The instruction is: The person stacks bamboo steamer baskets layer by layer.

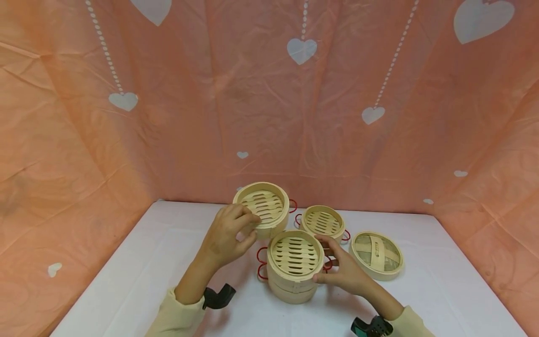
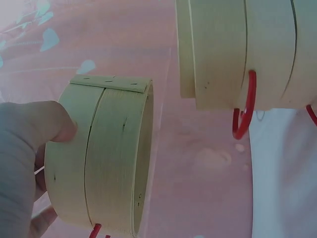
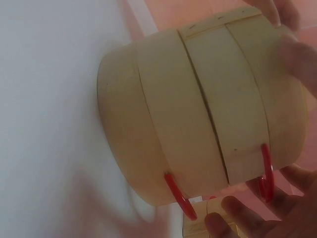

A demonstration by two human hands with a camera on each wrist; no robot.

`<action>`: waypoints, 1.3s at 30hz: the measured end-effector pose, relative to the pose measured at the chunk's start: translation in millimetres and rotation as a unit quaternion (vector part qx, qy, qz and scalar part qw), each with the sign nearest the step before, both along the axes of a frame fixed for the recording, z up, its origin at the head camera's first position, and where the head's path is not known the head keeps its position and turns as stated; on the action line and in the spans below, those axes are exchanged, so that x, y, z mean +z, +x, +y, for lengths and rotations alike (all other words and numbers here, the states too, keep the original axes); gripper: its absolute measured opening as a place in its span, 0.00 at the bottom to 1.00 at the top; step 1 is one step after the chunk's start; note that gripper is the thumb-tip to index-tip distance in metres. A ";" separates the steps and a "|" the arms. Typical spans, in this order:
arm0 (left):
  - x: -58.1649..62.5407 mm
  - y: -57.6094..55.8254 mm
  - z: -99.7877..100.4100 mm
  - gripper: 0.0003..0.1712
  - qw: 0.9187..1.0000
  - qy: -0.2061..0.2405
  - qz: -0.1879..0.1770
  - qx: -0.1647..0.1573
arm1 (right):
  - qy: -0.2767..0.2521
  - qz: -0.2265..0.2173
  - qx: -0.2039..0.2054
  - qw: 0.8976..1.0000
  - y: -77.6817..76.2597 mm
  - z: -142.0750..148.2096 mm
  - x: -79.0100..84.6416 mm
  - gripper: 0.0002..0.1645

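My left hand [image 1: 229, 234] grips a round bamboo steamer basket [image 1: 269, 206] with a slatted floor and a red side handle. In the left wrist view this basket [image 2: 111, 158] is held up against the backdrop, its lower edge showing. Right in front of it stands a stack of two bamboo steamer baskets [image 1: 294, 276], the upper one slatted, with red loop handles on both sides. My right hand [image 1: 345, 271] holds this stack at its right side, thumb in front and fingers round the back by a red handle [image 3: 267, 173].
A smaller slatted steamer basket [image 1: 323, 222] with red handles stands behind the stack. To its right a round woven bamboo lid [image 1: 376, 255] lies on the white table [image 1: 126, 276]. A pink-orange backdrop [image 1: 269, 117] with white hearts encloses the table's back and sides.
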State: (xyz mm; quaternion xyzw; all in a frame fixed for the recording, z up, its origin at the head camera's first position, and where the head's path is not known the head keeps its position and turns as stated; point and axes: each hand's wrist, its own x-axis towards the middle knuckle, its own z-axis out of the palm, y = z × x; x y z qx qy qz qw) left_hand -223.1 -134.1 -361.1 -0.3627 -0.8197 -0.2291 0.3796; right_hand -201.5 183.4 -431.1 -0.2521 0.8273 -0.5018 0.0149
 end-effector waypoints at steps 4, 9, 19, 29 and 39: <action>1.3 2.6 1.0 0.12 1.000 0.003 0.000 -0.009 | -0.002 -0.001 0.002 1.000 -0.4 0.1 -0.5 0.53; 2.1 6.4 3.0 0.12 1.000 0.002 -0.003 -0.019 | -0.009 -0.003 0.005 1.000 -0.7 0.4 -1.2 0.53; 4.2 14.3 5.1 0.12 0.999 0.000 -0.005 -0.041 | 0.005 -0.009 -0.003 1.000 0.2 -0.5 0.2 0.52; 6.6 21.3 8.7 0.14 0.998 0.001 0.004 -0.063 | 0.007 -0.006 -0.001 1.000 0.4 -0.2 0.6 0.53; 5.2 25.9 16.2 0.16 0.996 -0.001 0.015 -0.089 | 0.000 0.002 0.002 1.000 0.5 0.1 -0.1 0.52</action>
